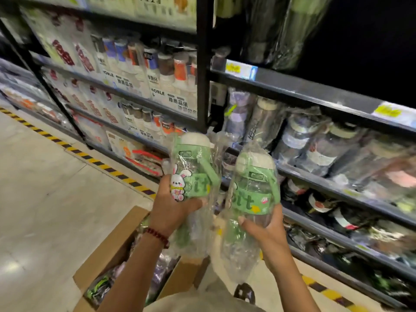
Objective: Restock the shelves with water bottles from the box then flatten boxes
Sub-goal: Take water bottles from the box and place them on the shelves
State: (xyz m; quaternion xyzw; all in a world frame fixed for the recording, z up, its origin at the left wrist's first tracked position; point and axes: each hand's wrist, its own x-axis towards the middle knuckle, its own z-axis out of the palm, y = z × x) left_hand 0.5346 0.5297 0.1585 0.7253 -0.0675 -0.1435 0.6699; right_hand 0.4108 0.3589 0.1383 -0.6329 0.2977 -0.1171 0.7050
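Two green water bottles in clear plastic wrap are held up in front of the shelves. My left hand (173, 206) grips the one with a rabbit sticker (193, 167). My right hand (265, 228) grips the other green bottle (252, 192) from below. Both bottles stand roughly upright, side by side, their wraps touching. Under my arms sits an open cardboard box (117, 248) on the floor, with several more wrapped bottles inside.
Black metal shelves (315, 93) on the right carry wrapped bottles in several rows. A black upright post (203, 64) separates them from shelves of paper cups (157, 70) on the left. A yellow-black striped line (101, 165) runs along the tiled floor.
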